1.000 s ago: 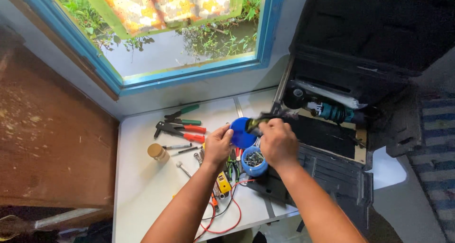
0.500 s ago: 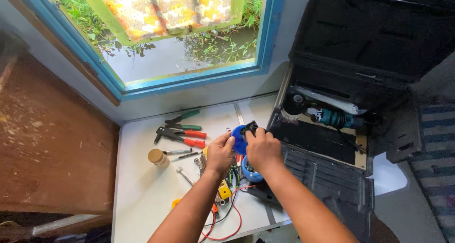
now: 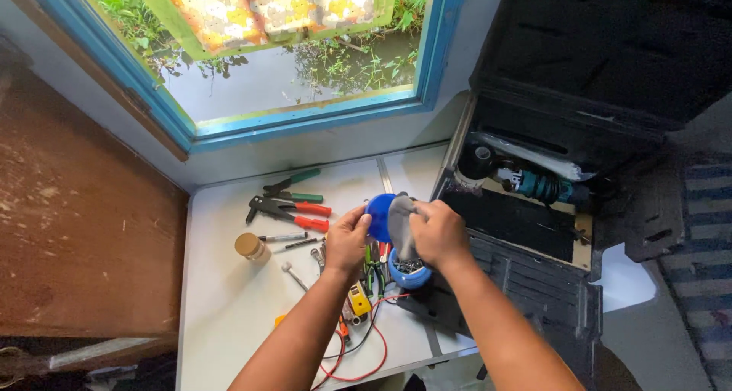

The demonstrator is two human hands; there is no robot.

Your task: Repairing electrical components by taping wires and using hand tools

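A white worktop [image 3: 229, 315] sits below the window [image 3: 282, 48]; beside it, both hands' fingers [image 3: 358, 222] grip a blue lid [image 3: 379, 216].

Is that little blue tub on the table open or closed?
Open. The blue tub has no lid on; small metal bits show inside. Both hands hold a blue lid above it.

The round blue plastic lid [image 3: 379, 216] between the hands looks smooth and shiny. Just below the grip, the blue plastic tub [image 3: 409, 273] holds dull grey metal bits. Beside it, the big black plastic case [image 3: 534, 269] looks matt and ribbed.
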